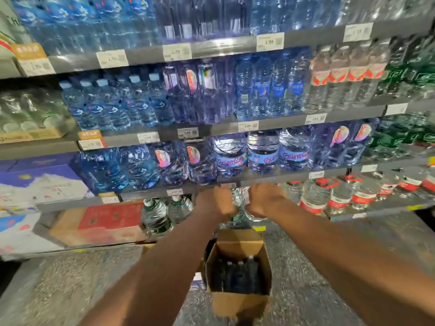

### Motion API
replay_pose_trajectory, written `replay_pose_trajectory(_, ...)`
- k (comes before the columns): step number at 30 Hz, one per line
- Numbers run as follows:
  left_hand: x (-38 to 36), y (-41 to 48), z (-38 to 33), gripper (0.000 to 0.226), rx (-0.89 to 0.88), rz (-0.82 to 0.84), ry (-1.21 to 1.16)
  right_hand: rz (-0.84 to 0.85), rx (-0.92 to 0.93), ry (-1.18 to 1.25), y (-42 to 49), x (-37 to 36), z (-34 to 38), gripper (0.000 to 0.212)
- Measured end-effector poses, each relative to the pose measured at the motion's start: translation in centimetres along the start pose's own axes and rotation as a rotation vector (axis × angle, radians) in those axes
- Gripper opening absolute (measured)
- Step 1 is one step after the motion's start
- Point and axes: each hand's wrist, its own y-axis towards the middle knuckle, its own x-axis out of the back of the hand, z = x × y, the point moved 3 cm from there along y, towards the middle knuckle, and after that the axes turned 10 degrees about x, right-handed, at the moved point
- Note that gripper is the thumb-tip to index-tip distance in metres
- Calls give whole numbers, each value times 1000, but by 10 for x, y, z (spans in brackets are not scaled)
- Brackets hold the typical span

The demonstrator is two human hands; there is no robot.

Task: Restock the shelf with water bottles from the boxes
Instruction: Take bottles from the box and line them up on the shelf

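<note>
Water bottles, clutched in the left hand and right hand, hover mid-placement at the bottom shelf's front edge. Next, they likely need setting upright in the gap.

I am standing in a shop aisle, the drinks section of a supermarket. Grey shelves are rising tier on tier, carrying rows of bottled water in many brands. Paper price tags are running along every shelf edge, and an opened cardboard box of bottles is sitting on the speckled floor.
</note>
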Motion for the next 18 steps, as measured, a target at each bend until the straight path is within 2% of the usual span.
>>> replay_pose_trajectory(2,-16,5,-7,21,18,16,-34,6,14,27,4,-18,-8,38)
replay_pose_trajectory(5,-47,15,-14,31,6,66,42,14,30,47,9,-47,-17,35)
replay_pose_trajectory(9,-95,29,-16,35,-21,159,100,107,21,52,21,-90,-26,30)
replay_pose_trajectory(14,-147,49,-12,32,-49,220,130,206,-8,104,42,-144,-36,26)
replay_pose_trajectory(18,-186,67,-4,27,-75,336,78,295,-79,177,59,-183,-41,27)
